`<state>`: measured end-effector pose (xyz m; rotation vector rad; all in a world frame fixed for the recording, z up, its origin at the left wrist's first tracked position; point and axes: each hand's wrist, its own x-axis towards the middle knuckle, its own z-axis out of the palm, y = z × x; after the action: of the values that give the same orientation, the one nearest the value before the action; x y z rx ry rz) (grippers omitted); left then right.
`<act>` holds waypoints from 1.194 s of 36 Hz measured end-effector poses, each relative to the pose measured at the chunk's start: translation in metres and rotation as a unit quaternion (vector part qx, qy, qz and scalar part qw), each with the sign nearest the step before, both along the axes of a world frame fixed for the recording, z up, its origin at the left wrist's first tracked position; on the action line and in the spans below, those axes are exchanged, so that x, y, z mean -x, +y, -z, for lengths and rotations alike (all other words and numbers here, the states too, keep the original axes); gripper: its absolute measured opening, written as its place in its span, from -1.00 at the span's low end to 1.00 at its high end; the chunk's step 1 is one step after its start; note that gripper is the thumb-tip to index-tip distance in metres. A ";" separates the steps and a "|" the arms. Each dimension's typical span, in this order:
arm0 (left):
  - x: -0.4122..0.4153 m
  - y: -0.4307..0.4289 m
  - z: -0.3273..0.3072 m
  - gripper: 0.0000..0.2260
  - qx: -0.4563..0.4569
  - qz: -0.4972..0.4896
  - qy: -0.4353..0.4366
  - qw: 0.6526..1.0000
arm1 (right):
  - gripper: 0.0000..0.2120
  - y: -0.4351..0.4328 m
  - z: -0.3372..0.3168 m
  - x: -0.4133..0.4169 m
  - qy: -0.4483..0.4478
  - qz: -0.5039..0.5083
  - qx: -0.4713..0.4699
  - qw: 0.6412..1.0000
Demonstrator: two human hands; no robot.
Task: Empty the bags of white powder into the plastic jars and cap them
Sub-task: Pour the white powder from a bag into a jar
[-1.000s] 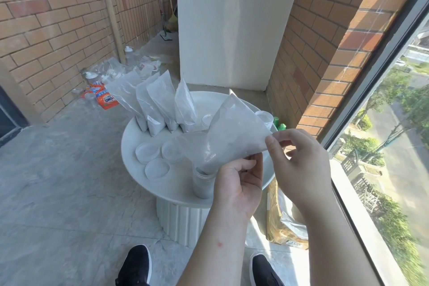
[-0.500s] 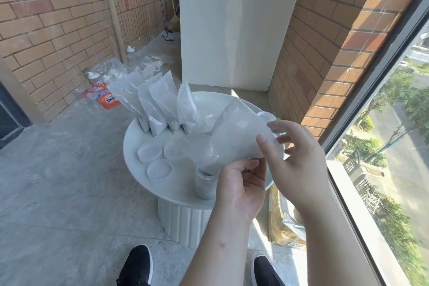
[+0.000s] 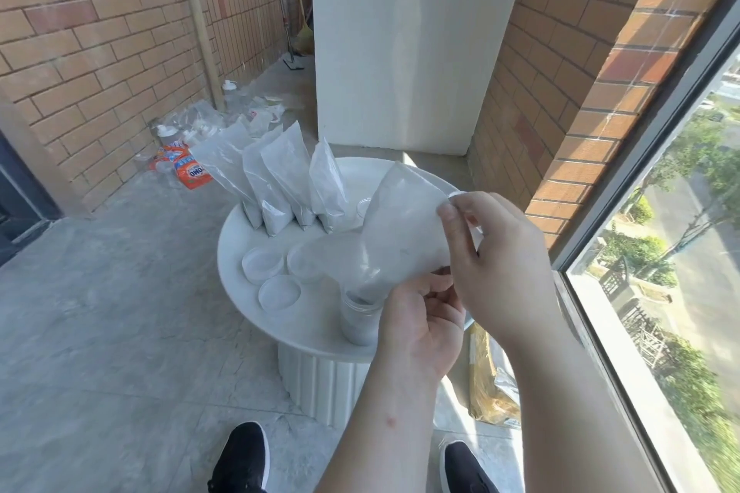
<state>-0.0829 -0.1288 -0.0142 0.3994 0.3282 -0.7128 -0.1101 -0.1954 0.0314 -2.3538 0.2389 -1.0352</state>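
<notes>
While the bag [image 3: 400, 228] hangs tipped over the jar [image 3: 358, 322]: both hands are on it.
Left hand [image 3: 420, 328]: low grip, fingers curled in, pinching the bag's lower edge just beside the jar mouth; forearm comes up from the bottom of the view.
Right hand [image 3: 500, 264]: high grip, thumb and fingertips pinching the bag's upper corner; wrist bent, back of the hand toward the camera.
Bag: clear plastic, dusted white inside, slanting down from the right-hand grip to the left-hand grip; its narrow lower end sits in the jar mouth.
Jar: upright, directly below the low grip, touching the left hand's knuckle side, on the near edge of the table [image 3: 236, 272]; cloudy white inside, fill level unclear.
Lids [image 3: 279, 292]: three white ones lying flat, left of the low grip.
Full bags [image 3: 280, 180]: row standing upright, beyond and left of both grips.
Table: round, white, fluted base.
Floor [image 3: 120, 332]: grey tile; black shoes [image 3: 240, 456] below the grips; brown paper sack [image 3: 488, 384] under the right forearm.
Far left of grips: orange packet [image 3: 192, 170] and bottles against the brick wall [image 3: 100, 32].
Beyond grips: white pillar [image 3: 400, 32].
Right of grips: window [image 3: 660, 292], trees and street outside.
</notes>
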 end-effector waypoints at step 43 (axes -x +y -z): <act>-0.010 -0.003 -0.006 -0.60 -0.119 0.080 -0.031 0.989 | -0.80 0.009 -0.035 -0.024 -0.030 -0.037 0.087 0.995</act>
<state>-0.0725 -0.1321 -0.0078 0.6800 0.3265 -0.8196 -0.0860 -0.1862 0.0668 -2.4613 0.0390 -1.1296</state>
